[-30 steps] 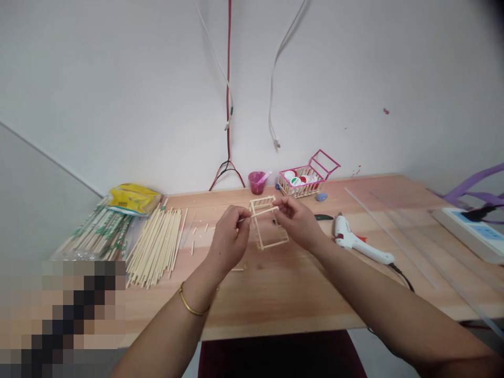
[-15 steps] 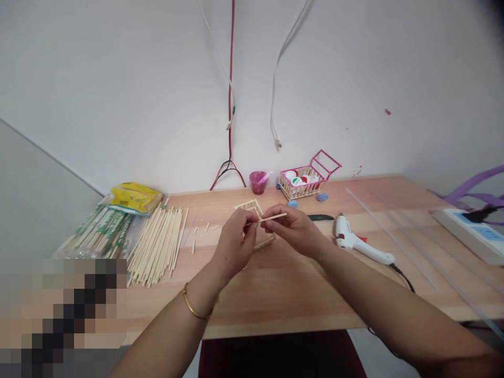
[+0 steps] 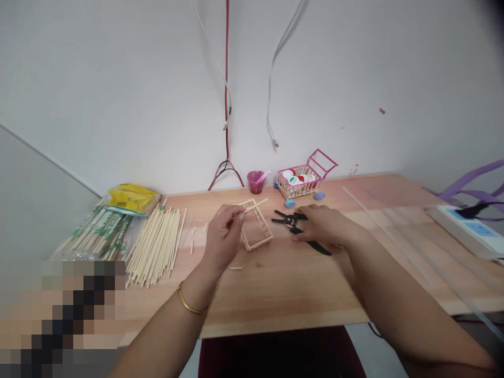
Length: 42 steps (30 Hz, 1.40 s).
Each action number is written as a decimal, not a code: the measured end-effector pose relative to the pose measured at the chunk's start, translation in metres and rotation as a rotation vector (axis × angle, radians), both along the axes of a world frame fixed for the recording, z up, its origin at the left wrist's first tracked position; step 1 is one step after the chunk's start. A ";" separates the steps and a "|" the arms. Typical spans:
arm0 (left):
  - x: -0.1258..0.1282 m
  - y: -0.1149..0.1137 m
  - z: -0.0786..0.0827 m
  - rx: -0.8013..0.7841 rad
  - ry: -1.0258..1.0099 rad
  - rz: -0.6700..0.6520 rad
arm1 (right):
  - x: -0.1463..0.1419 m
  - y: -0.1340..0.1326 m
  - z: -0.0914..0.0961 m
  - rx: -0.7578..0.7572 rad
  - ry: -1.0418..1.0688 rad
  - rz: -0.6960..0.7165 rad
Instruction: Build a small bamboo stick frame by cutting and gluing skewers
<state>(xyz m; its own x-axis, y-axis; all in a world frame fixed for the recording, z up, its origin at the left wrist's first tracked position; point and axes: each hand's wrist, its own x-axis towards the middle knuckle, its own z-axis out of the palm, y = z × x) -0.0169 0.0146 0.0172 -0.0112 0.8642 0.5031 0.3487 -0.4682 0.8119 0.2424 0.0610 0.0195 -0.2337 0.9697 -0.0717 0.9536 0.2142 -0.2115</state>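
Observation:
My left hand [image 3: 222,236] is closed in a pinch on a short wooden stick [image 3: 252,206], held just above the table. Right beside that stick a small frame of glued sticks [image 3: 256,233] lies flat on the wooden table [image 3: 283,289]. My right hand [image 3: 325,226] is to the right of the frame, fingers curled over black cutters [image 3: 291,219]. The cutters' jaws point left and one black handle [image 3: 319,248] sticks out under my palm.
Loose sticks [image 3: 157,244], wrapped chopsticks [image 3: 98,231] and a yellow pack [image 3: 132,198] lie at the left. By the wall stand a pink cup [image 3: 255,181] and a pink stick cart [image 3: 302,181]. A power strip [image 3: 468,226] and clear rods [image 3: 394,231] lie at the right.
My right hand let go of the stick and moved right onto the black cutters. The frame now lies on the table. My left hand kept the stick.

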 end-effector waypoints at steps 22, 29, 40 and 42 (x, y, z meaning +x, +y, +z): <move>0.003 0.003 0.004 -0.451 -0.847 -0.306 | -0.012 -0.021 0.025 0.140 0.592 0.289; 0.012 -0.004 0.003 -0.444 -0.789 -0.394 | -0.050 -0.038 0.012 0.177 0.619 0.469; 0.014 -0.003 -0.008 -0.361 -0.593 -0.384 | -0.055 -0.039 0.011 0.315 0.537 0.509; 0.014 -0.003 -0.009 -0.350 -0.548 -0.377 | -0.055 -0.039 0.010 0.324 0.540 0.519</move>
